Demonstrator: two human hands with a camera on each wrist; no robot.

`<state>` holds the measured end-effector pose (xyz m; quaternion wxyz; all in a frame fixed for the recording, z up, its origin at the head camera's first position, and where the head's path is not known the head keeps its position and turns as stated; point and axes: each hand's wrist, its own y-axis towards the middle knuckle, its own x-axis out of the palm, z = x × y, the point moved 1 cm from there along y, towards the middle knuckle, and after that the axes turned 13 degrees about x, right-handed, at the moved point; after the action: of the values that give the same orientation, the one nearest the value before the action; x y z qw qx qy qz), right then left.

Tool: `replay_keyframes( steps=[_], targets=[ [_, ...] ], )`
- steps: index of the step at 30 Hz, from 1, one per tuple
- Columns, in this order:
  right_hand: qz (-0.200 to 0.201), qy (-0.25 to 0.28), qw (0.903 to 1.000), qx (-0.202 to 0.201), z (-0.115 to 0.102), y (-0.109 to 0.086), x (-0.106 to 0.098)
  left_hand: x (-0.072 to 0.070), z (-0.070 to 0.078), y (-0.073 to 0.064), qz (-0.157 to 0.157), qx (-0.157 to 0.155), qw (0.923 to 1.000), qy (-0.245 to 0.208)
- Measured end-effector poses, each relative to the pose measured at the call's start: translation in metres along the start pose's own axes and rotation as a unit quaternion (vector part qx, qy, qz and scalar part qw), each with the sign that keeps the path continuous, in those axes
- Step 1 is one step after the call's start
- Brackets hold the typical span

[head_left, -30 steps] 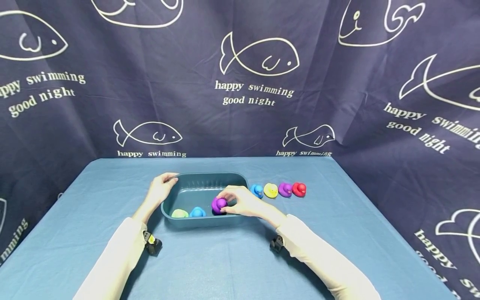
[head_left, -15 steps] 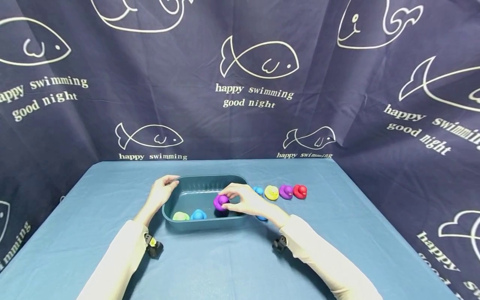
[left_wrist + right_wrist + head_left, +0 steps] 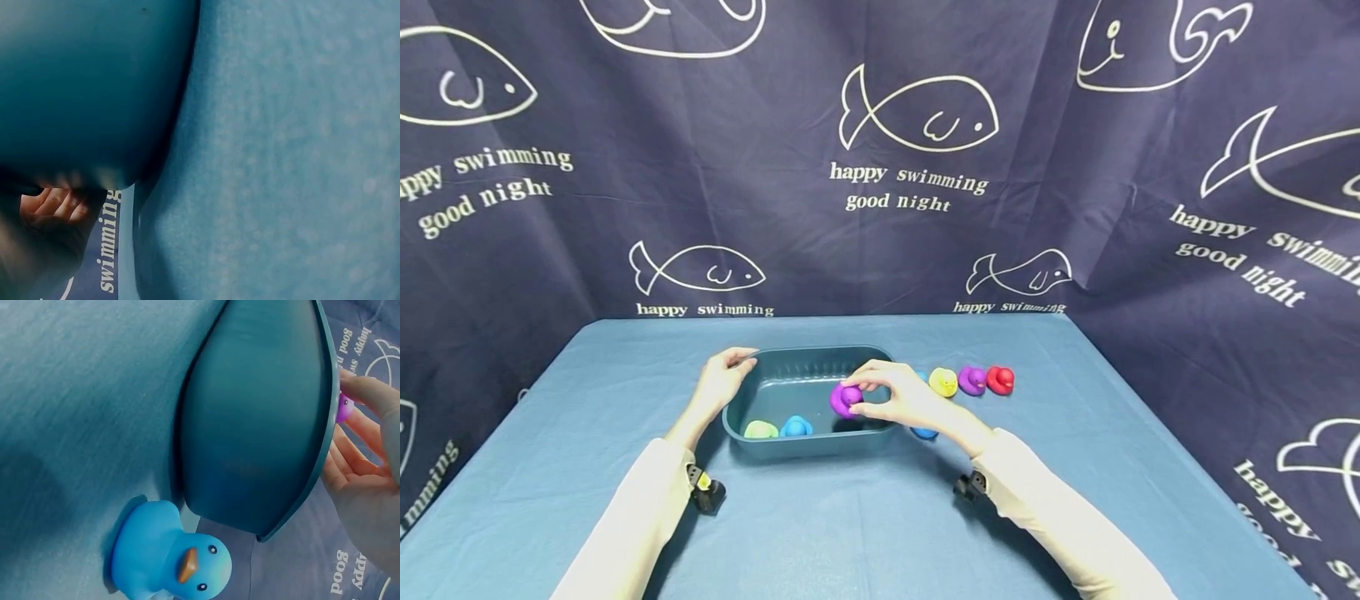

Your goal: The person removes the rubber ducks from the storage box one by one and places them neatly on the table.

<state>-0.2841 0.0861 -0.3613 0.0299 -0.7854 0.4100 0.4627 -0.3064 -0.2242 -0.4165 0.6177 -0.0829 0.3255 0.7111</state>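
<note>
In the head view my right hand (image 3: 906, 396) pinches a purple rubber duck (image 3: 844, 402) between thumb and fingertips, over the right part of a dark teal plastic basin (image 3: 808, 448). The right wrist view shows only a bit of the purple duck (image 3: 344, 409) past the basin's rim. My left hand (image 3: 718, 383) grips the basin's rim at the far left corner; its fingers (image 3: 56, 205) show partly behind the wall in the left wrist view. Inside the basin, along the near wall, sit a light green duck (image 3: 762, 429) and a blue duck (image 3: 796, 427).
Right of the basin stand a yellow duck (image 3: 943, 382), a purple duck (image 3: 972, 381) and a red duck (image 3: 1000, 381) in a row. A blue duck (image 3: 169, 553) is close to the basin's right end; another is mostly hidden behind my right hand. A dark fish-print curtain (image 3: 880, 275) hangs behind the table.
My right hand has raised the purple duck a little and moved it slightly right, uncovering part of a blue duck beside the basin. The left hand stays at the rim.
</note>
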Motion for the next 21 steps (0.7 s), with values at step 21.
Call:
replay_keyframes(
  steps=[21],
  targets=[
    [0.005, 0.051, 0.997, 0.058, 0.0, -0.015, -0.013, -0.001, 0.0, 0.0, -0.003, 0.002, 1.0, 0.004]
  ],
)
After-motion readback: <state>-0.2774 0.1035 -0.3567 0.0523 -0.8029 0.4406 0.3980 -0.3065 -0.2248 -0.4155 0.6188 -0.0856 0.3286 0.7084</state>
